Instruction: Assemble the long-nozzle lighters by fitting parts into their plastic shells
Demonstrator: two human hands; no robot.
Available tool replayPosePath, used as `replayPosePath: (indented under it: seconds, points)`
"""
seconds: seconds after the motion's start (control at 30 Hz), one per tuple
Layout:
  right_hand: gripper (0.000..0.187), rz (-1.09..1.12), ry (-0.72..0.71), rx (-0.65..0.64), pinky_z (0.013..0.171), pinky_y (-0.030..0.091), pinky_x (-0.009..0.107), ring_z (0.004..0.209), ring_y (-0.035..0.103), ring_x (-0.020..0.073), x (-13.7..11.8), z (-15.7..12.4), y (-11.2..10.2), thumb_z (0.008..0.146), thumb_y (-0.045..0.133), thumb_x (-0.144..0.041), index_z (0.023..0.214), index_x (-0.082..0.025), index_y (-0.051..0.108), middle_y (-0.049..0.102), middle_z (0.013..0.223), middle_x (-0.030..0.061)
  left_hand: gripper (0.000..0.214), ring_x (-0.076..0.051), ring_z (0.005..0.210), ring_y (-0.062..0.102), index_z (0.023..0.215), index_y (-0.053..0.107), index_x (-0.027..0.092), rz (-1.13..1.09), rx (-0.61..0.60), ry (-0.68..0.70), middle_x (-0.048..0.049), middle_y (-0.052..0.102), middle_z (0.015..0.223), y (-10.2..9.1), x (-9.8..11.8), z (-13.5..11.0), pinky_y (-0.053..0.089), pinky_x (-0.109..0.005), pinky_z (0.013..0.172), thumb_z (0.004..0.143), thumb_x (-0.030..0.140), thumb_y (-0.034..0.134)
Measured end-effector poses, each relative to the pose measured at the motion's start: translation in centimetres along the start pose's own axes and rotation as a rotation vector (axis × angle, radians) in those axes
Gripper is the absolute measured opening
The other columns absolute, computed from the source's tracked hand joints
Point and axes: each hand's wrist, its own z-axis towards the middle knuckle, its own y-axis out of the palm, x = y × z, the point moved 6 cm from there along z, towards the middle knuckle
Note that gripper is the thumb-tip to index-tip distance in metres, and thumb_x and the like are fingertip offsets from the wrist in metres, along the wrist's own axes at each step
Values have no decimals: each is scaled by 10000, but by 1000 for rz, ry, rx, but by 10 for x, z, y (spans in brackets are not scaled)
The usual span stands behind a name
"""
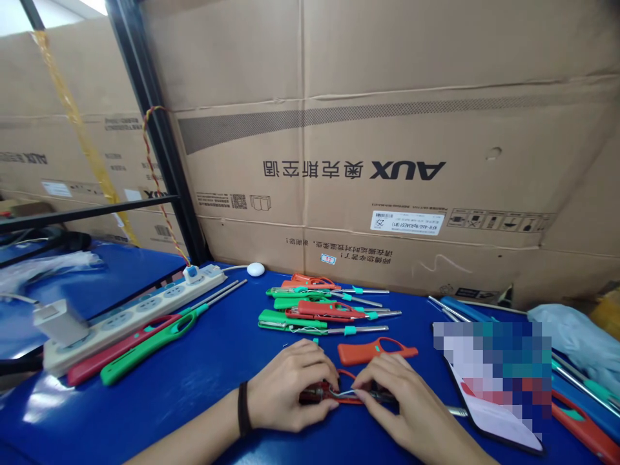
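And there it was: the left hand and right hand had come close together, fingertips clamped on an opened red utility lighter lying between them on the blue counter. It looked light and stiff, but the thin wires looked fragile, so the plastic edges were the place to grip. An orange lighter shell lay just beyond.

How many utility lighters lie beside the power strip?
2: a red one and a green one, side by side along the white power strip; neither looks hidden.
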Motion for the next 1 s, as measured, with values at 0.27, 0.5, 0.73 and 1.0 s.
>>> replayPosePath:
  seconds: [0.27, 0.5, 0.73, 1.0]
  points:
    - [129, -35, -14, 12, 784, 441, 338, 815, 598, 177, 0, 0, 0, 862, 545, -117, 854, -231, 606, 661, 858, -3, 57, -166, 864, 606, 887, 607, 195, 8, -22, 15, -30, 670, 946, 1, 0, 0, 431, -303, 836, 848, 234, 595]
    - [189, -49, -23, -7, 746, 437, 299, 814, 584, 167, -4, 0, 0, 783, 581, -57, 806, -240, 620, 632, 835, -22, 56, -157, 860, 606, 873, 616, 193, 0, -15, 13, -28, 671, 932, 0, 0, 1, 426, -295, 843, 854, 242, 595]
    - [188, -28, -8, -27, 786, 435, 302, 840, 578, 164, -4, -2, -2, 793, 573, -67, 811, -246, 627, 619, 867, -19, 57, -158, 864, 605, 842, 648, 197, 18, -13, 15, -28, 666, 958, 0, 0, 0, 423, -299, 826, 856, 237, 609]
    - [71, 38, 98, -36, 828, 442, 354, 879, 573, 191, 7, 1, 4, 844, 597, -185, 798, -235, 620, 614, 865, 1, 56, -164, 876, 608, 859, 646, 204, 3, -13, 12, -30, 670, 950, 0, 0, 0, 426, -297, 831, 861, 246, 608]
